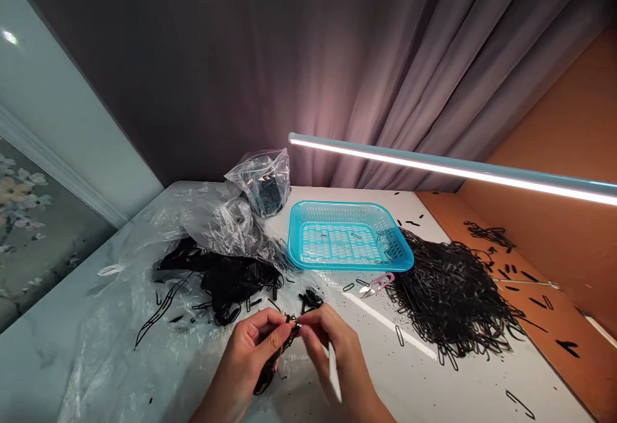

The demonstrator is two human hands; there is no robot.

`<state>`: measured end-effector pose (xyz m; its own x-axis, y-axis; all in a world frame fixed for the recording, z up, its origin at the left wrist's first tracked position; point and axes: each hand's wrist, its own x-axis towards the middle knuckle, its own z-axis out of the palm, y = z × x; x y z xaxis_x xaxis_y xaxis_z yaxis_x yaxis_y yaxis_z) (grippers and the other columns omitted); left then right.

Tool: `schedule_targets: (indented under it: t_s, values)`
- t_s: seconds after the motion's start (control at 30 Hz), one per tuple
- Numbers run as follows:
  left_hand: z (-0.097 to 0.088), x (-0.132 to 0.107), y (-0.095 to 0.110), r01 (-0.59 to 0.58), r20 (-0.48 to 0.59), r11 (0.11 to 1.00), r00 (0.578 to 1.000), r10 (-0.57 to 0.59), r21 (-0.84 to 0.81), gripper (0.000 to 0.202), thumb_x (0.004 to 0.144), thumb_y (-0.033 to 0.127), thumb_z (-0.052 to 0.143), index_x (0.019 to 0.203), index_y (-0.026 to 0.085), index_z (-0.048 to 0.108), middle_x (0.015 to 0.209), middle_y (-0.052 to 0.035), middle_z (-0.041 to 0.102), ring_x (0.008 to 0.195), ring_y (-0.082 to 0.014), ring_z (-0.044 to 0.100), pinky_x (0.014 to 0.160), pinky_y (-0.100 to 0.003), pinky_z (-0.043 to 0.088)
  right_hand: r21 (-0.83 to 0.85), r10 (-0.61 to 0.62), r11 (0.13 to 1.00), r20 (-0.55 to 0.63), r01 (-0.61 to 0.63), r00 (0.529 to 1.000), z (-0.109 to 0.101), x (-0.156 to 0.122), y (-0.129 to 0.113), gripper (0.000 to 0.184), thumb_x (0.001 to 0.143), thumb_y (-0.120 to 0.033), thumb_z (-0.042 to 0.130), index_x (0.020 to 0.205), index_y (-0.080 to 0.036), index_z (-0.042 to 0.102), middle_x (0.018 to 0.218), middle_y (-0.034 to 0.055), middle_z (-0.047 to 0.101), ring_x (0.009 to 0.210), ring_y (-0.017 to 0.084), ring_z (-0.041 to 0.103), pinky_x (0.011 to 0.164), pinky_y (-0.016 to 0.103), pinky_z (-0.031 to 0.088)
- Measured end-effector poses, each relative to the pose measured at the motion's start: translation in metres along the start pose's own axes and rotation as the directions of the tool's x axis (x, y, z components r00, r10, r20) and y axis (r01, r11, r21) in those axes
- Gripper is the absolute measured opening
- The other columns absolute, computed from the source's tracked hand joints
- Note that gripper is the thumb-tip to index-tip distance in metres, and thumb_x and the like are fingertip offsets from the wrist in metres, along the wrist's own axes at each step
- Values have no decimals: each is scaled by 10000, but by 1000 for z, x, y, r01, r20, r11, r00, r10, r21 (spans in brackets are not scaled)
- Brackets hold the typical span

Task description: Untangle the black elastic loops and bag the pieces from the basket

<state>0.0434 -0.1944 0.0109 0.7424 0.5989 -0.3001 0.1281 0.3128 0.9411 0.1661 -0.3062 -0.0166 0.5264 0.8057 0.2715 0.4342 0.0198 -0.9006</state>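
Note:
My left hand (pixel 253 349) pinches a small bunch of black cords (pixel 264 381) between thumb and fingers, and part of it hangs below the palm. Fingertips of my right hand (pixel 344 349) close on the same bunch from the other side. A slim white stick-like tool (pixel 333 375) lies across the right palm, held by the curled fingers. Just beyond my hands sits a little clump of black pieces (pixel 311 299). To the left, a tangled heap of black cords (pixel 241 281) spreads over clear plastic sheeting (pixel 125 320).
A blue plastic basket (pixel 351 269) stands ahead, with pink-handled thread snips (pixel 378 285) in front. On the right lies a big pile of black cord loops (pixel 448 294). A clear bag (pixel 265 185) holds dark material at the back. A lit tube lamp (pixel 434 166) crosses above.

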Motion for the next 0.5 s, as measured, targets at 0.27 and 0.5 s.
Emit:
schedule_targets:
  t_s: [0.27,0.5]
  values:
    - [0,-2,-7,-26,-18,994,999,28,107,312,856,463,650,795,161,594,611,50,442,542,-82,337,488,-198,272,-153,-219,967,-87,204,972,8,-3,7,143,905,-124,627,988,-231,671,842,39,622,734,183,581,647,296,446]
    - [3,-3,-8,71,2,995,997,-71,-72,282,872,466,628,843,201,537,581,73,381,526,-93,276,459,-197,281,-122,-249,965,-136,233,959,6,-5,-1,130,905,-113,615,906,-225,683,796,35,620,681,168,546,597,280,408]
